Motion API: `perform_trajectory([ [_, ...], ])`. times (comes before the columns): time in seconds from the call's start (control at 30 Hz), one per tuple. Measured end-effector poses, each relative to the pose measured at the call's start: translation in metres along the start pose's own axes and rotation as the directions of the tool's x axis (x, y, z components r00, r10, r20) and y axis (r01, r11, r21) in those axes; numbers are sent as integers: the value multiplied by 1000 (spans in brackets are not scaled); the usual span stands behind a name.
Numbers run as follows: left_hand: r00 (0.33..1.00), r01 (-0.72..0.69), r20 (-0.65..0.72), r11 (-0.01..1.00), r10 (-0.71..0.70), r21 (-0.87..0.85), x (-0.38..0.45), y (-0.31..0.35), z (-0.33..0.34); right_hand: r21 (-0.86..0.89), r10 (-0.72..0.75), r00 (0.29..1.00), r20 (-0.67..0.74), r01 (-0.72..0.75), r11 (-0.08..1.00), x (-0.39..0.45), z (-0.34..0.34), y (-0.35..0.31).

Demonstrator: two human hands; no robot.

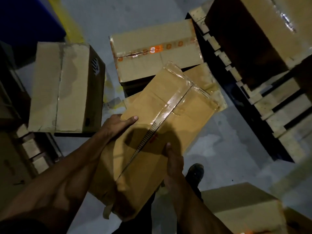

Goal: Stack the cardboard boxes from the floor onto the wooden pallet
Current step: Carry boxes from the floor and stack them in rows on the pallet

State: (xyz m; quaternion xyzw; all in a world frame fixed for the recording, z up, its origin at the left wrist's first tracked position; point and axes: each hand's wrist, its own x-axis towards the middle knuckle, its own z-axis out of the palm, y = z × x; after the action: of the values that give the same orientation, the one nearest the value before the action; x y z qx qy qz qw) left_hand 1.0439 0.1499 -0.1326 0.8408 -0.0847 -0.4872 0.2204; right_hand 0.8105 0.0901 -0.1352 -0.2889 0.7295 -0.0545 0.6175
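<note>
I hold a long taped cardboard box [162,119] in front of me, tilted, above the floor. My left hand [118,124] grips its left edge with the thumb lying on the top face. My right hand [173,159] grips the right edge lower down, thumb on top. The wooden pallet [273,107] runs along the right side, with a large cardboard box [263,26] standing on its far end. Behind the held box, a box with orange tape [155,53] sits on the floor.
A tall box [62,86] stands on the floor at left, next to another pallet [33,149]. A further box [243,206] lies at bottom right, near my shoe [195,173]. A flat box [206,80] lies under the held one. Grey floor [228,142] shows between me and the right pallet.
</note>
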Motion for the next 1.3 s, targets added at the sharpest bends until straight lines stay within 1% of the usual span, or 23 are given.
perform_trajectory([
  [0.07, 1000, -11, -21, 999, 13, 53, -10, 14, 1, 35, -45, 999, 14, 44, 998, -10, -6, -13],
  [0.17, 996, -27, -77, 986, 40, 167, -34, 46, 3, 48, -22, 999, -27, 23, 999, -19, -22, -33],
  [0.27, 986, -73, -124, 962, 108, 264, -61, 87, 10, 67, -14, 997, -77, 19, 998, -27, -49, -59],
  [0.37, 976, -107, -145, 936, 163, 337, -97, 136, 24, 51, -83, 986, -142, 91, 995, -46, -93, -101],
  [0.43, 961, -145, -168, 915, 221, 377, -122, 169, 37, -13, -160, 972, -170, 160, 987, -53, -127, -131],
  [0.5, 944, -189, -183, 907, 273, 375, -150, 201, 53, -109, -194, 958, -212, 174, 979, -61, -164, -165],
  [0.6, 913, -216, -244, 893, 328, 395, -189, 249, 82, -179, -275, 938, -212, 240, 954, -75, -227, -213],
  [0.67, 889, -211, -290, 877, 356, 431, -213, 280, 103, -236, -351, 906, -236, 297, 925, -81, -265, -240],
  [0.73, 863, -222, -327, 869, 386, 441, -241, 314, 129, -274, -390, 875, -286, 316, 908, -89, -305, -267],
  [0.87, 845, -272, -325, 865, 424, 422, -271, 376, 167, -302, -452, 827, -336, 360, 883, -100, -369, -317],
  [0.93, 817, -346, -305, 839, 489, 420, -286, 420, 196, -255, -462, 799, -384, 389, 885, -106, -418, -346],
  [1.03, 784, -419, -288, 811, 550, 408, -301, 458, 214, -298, -508, 759, -409, 415, 860, -111, -451, -374],
  [1.1, 754, -477, -273, 784, 597, 398, -308, 503, 240, -263, -510, 735, -446, 436, 860, -106, -488, -401],
  [1.3, 700, -522, -268, 730, 662, 441, -289, 611, 318, -244, -477, 673, -565, 415, 876, -64, -566, -471],
])
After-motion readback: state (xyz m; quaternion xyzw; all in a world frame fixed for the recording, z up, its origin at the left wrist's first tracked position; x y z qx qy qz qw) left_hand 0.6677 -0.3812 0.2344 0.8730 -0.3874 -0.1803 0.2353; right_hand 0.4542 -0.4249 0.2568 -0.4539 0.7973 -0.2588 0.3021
